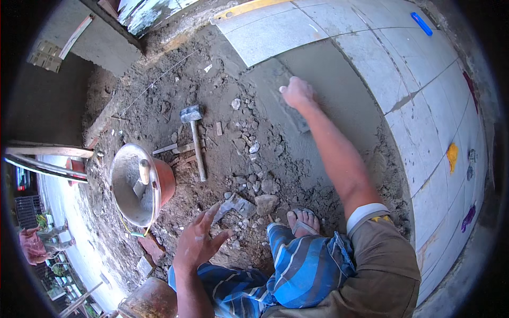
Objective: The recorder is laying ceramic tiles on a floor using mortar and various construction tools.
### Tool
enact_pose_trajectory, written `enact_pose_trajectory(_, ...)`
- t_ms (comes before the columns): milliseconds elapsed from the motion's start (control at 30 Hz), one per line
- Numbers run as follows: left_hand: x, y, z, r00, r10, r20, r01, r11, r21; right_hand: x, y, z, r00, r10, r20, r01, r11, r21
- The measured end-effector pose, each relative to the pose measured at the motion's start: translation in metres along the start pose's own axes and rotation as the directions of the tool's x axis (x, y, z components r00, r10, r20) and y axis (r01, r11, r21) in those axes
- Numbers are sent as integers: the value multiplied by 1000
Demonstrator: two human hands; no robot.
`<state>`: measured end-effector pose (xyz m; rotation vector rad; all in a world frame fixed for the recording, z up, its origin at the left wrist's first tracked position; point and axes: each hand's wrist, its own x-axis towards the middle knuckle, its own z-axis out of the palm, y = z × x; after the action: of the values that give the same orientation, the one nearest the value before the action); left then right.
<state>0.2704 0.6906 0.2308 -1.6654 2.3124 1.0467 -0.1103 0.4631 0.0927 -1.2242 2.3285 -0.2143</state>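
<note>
My right hand (298,93) is closed round the grip of a long flat plastering trowel (301,123), whose mortar-smeared blade lies on a patch of wet grey mortar (339,85). The hand hides the grip itself. Pale tiles (265,38) border this patch at its far and right sides. My left hand (197,238) hovers over the rubble near my knee, fingers spread, holding nothing. Left of centre, a mallet (194,132) with a dark head and wooden handle lies on the soil. A red bucket (164,183) stands beyond my left hand, with a small wood-handled trowel (143,175) inside.
Stones (266,204) and broken pieces are strewn before my feet. A string (154,84) runs above the soil at the far left. A yellow straightedge (249,9) lies along the far tiles. On the right-hand tiles are a blue tool (421,24) and a yellow scrap (452,157).
</note>
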Motion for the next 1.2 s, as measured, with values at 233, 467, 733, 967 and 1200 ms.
enact_pose_trajectory(233, 15, -18, 9, 999, 37, -18, -38, 999, -15, 8, -14, 26, 997, -47, 55, 50, 998, -39)
enact_pose_trajectory(467, 2, -3, -3, 1000, -4, -12, 4, 1000, -3, 60, 62, -19, 966, 95, -239, -110, 993, -50)
enact_pose_trajectory(733, 4, -7, 5, 1000, 13, -21, -14, 1000, -24, -31, 89, 12, 997, -79, 17, 80, 992, -93)
enact_pose_trajectory(967, 9, 1, 0, 996, -81, 23, 82, 996, -45, -16, 182, -38, 973, 158, -168, -175, 980, -97)
enact_pose_trajectory(1200, 2, -4, 5, 1000, -19, -9, 19, 1000, 18, 53, 171, -36, 994, -16, -105, 11, 999, -51)
